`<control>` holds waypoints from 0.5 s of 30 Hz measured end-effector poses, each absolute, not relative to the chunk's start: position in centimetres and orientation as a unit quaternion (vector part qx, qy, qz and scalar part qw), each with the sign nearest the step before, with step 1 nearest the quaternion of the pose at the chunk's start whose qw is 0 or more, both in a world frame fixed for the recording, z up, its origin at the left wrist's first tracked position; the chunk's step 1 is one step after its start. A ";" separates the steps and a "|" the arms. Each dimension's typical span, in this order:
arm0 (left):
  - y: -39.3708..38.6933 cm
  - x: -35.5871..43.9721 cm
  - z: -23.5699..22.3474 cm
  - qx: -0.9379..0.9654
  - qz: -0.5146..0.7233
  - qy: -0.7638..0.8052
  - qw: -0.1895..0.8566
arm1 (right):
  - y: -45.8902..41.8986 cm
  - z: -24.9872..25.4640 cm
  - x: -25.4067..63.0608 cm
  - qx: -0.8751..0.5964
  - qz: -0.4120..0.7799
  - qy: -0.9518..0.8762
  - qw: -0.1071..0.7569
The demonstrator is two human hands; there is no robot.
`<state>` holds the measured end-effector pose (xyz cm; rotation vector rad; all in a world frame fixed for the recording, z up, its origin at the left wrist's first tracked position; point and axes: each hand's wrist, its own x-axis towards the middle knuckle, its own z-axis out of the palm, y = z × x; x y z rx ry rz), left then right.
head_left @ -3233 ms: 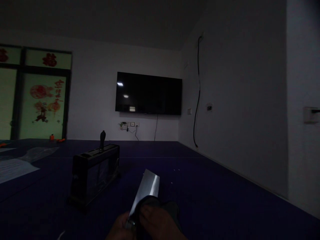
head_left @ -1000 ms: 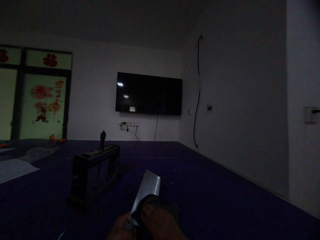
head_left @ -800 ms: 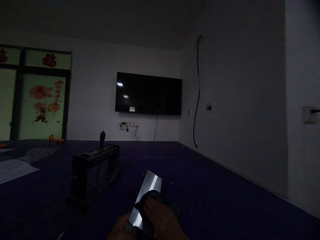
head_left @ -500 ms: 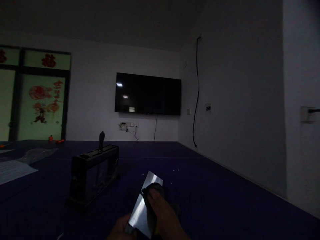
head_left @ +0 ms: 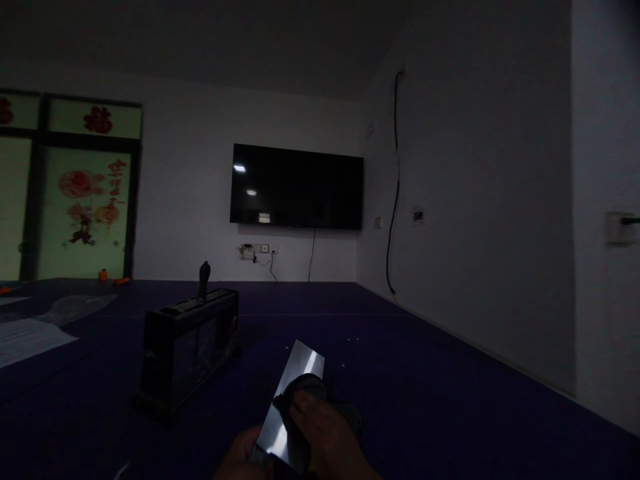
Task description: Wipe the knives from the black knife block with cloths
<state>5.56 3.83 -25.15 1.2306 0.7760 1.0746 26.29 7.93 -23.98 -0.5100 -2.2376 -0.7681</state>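
My left hand (head_left: 243, 460), at the bottom edge, is closed around the lower end of a cleaver (head_left: 313, 361). Its broad, shiny rectangular blade points up and away from me, and its handle is mostly hidden. In my right hand (head_left: 325, 430) is a dark cloth (head_left: 309, 383), pressed flat against the blade's face by the fingers. Left of the hands stands a black knife block (head_left: 193, 353) with clear-looking sides. One dark handle (head_left: 204, 280) sticks up from its top.
The table's dark blue cover (head_left: 450, 393) carries a few white specks. A white paper sheet (head_left: 35, 340) and a clear plastic bag (head_left: 77, 308) lie at the left. Small orange items (head_left: 103, 275) sit at the far edge. A wall runs along the right side.
My right hand and the cloth have slid slightly down the blade toward my left hand, baring more of its far end. The knife block has not moved.
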 end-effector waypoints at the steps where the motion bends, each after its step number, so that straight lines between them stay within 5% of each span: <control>1: 4.0 5.7 -25.2 0.537 0.472 0.333 0.615 | 7.8 -23.9 26.3 -0.193 -0.294 -0.866 0.356; 15: 4.1 6.1 -24.7 0.544 0.445 0.377 0.603 | 9.8 -25.0 26.4 -0.385 -0.107 -0.847 0.350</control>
